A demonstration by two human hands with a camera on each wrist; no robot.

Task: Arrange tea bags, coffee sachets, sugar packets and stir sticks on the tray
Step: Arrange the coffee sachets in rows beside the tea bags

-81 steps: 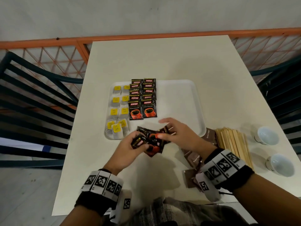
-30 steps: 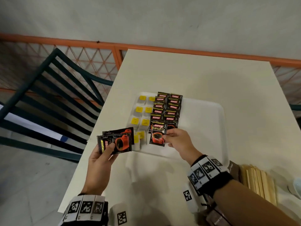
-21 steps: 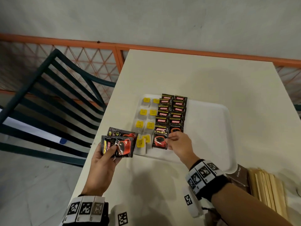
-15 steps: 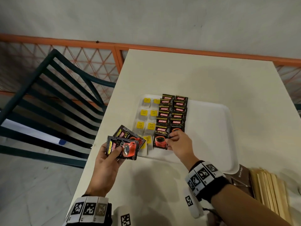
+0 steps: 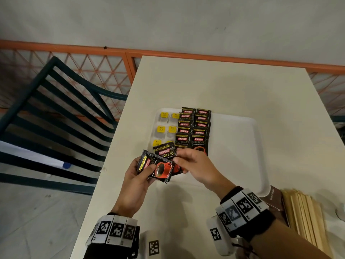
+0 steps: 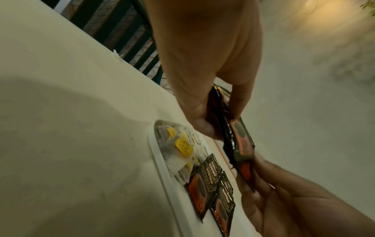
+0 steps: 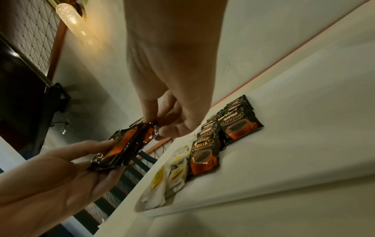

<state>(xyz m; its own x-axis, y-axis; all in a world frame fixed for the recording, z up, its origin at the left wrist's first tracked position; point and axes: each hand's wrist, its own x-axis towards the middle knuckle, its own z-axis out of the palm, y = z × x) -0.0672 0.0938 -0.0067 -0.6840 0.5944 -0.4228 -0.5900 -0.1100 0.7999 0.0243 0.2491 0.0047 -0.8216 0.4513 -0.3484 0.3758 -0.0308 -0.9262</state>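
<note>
Coffee step: left hand [image 5: 137, 181] grip holds spare sachets [image 5: 155, 166] at tray [image 5: 240, 146] near edge; right hand [image 5: 194, 168] grip pinches one; next: pull it free, lay it beside the coffee rows [image 5: 194, 131].

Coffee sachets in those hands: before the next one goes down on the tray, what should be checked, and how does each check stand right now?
1. Left hand grips the spare coffee sachets: ok.
2. Right hand pinches just one sachet from the fan: cannot tell.
3. Free room on the tray right of the coffee columns: ok.
4. Tea bags lie undisturbed in their columns: ok.
5. Stir sticks on the tray: not ok, on the table.
</note>
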